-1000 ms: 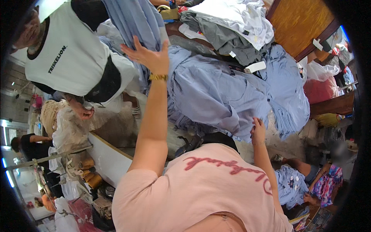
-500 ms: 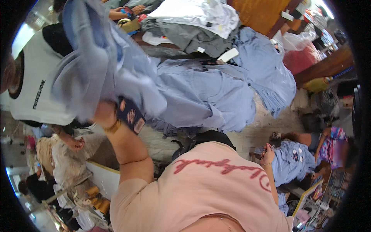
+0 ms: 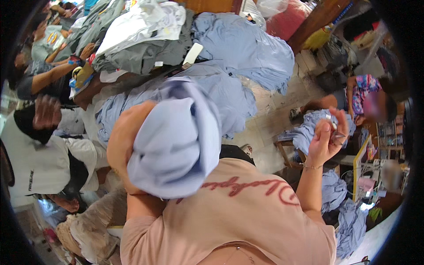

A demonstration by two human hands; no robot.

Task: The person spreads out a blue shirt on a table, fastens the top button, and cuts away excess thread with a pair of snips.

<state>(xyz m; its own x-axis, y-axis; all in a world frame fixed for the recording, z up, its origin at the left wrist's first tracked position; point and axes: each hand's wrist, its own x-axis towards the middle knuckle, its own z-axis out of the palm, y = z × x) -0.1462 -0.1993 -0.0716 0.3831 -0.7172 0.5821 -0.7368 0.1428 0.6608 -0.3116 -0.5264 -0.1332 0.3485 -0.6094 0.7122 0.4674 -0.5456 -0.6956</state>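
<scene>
The left hand (image 3: pixel 128 145) is mostly swallowed by a soft, pale blue cloth bundle (image 3: pixel 176 141), rolled into a fat rounded wad and carried close against the person's pink shirt (image 3: pixel 238 212); the grip itself is buried, though it seems closed around the fabric. The right hand (image 3: pixel 327 137) is raised, fingers curled, pinching something small I cannot make out. Behind lies a rumpled heap of blue garments (image 3: pixel 238 48), beside folded grey and white cloth (image 3: pixel 141 39).

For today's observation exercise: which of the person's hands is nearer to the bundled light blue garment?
Left. The left hand is wrapped in the bundled light blue garment, touching it. The right hand is raised off to the right, apart from it.
</scene>
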